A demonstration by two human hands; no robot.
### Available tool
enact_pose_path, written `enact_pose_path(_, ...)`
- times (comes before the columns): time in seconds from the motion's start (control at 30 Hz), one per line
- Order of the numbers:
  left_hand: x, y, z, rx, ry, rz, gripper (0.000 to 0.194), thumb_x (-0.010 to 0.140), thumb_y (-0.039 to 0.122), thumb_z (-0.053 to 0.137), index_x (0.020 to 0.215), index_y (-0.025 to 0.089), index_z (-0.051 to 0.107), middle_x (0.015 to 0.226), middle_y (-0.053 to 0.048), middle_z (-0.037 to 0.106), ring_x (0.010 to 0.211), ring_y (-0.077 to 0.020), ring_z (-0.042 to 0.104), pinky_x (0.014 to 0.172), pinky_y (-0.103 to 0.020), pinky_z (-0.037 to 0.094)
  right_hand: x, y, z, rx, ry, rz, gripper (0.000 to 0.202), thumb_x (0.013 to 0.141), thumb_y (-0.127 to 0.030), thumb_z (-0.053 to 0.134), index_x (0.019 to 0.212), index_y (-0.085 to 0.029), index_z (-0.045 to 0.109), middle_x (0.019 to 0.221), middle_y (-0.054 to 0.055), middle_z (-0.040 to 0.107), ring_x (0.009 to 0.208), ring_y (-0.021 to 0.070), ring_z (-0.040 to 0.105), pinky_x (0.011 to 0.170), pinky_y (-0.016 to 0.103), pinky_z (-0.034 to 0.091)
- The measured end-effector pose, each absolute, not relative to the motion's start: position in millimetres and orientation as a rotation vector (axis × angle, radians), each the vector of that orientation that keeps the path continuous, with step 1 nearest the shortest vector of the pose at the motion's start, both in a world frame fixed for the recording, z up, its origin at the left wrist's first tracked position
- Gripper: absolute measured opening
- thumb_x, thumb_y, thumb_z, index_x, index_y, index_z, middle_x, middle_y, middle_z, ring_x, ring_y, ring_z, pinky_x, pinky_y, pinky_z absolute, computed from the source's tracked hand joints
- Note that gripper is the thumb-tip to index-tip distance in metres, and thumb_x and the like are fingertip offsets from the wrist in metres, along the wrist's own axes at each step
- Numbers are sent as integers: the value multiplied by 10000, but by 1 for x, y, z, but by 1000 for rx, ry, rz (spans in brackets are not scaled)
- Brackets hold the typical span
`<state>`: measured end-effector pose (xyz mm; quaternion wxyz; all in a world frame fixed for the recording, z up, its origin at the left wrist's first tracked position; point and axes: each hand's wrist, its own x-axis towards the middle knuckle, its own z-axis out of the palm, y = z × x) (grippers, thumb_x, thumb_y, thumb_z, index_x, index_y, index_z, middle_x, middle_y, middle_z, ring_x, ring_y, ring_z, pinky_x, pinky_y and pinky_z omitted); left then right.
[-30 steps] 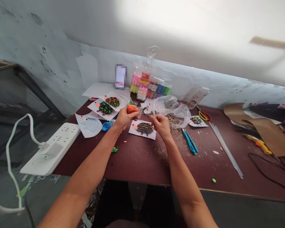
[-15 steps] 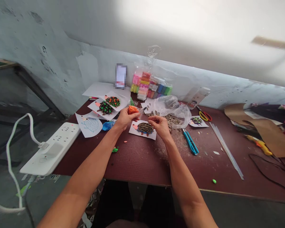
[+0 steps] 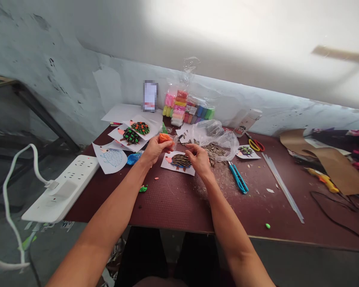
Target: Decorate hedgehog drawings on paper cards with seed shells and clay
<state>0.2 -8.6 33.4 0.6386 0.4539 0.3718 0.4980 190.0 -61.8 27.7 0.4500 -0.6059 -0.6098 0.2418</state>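
A: In the head view, how are the fingers found?

B: The left hand (image 3: 156,150) is clamped on orange clay (image 3: 164,137) in a clear wrapper (image 3: 175,142), presumably so that it stays soft. The right hand (image 3: 200,158) has its tips drawn close; whether anything is pinched cannot be told.

A: And the hedgehog card (image 3: 192,171)?

B: It is laid flat between both hands, below the fingertips, likely for reach from either side.

A: Edges and room?

B: Right of the right fingers, movement is limited by brown seed-like pieces (image 3: 214,150) and a blue cutter (image 3: 238,178). Wristward, more room is offered by the table (image 3: 173,207), down to its near edge.
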Motion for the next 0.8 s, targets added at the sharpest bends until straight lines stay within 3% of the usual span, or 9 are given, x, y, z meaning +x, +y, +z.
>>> enact_pose_path(0.17, 0, -7, 32, 1018, 874, 1149, 303, 602, 278, 827, 819, 154, 656, 709, -2, 692, 554, -121, 621, 492, -230, 502, 192, -61, 27, -1497, -1525, 591, 214, 820, -375, 626, 764, -198, 732, 653, 3, 670, 602, 150, 559, 599, 260, 423)
enact_pose_path(0.4, 0, -2, 29, 930, 903, 1188, 300, 600, 226, 820, 841, 152, 657, 736, 6, 693, 647, -126, 644, 570, -221, 516, 194, -56, 22, -1530, -1496, 642, 207, 778, -245, 613, 881, -184, 782, 823, 42, 763, 695, 159, 641, 692, 267, 485)
enact_pose_path(0.6, 1, -5, 34, 900, 899, 1187, 225, 645, 183, 775, 833, 146, 656, 717, 12, 684, 617, -109, 623, 588, -221, 516, 191, -63, 30, -1652, -1562, 570, 125, 765, -261, 669, 795, -204, 776, 800, 22, 758, 728, 163, 650, 715, 257, 475)
enact_pose_path(0.8, 3, -9, 40, 834, 957, 1175, 177, 662, 123, 746, 809, 140, 649, 711, 18, 674, 628, -104, 625, 598, -215, 519, 188, -66, 33, -1693, -1590, 525, 149, 789, -213, 648, 831, -233, 789, 813, 9, 762, 716, 165, 647, 729, 264, 476)
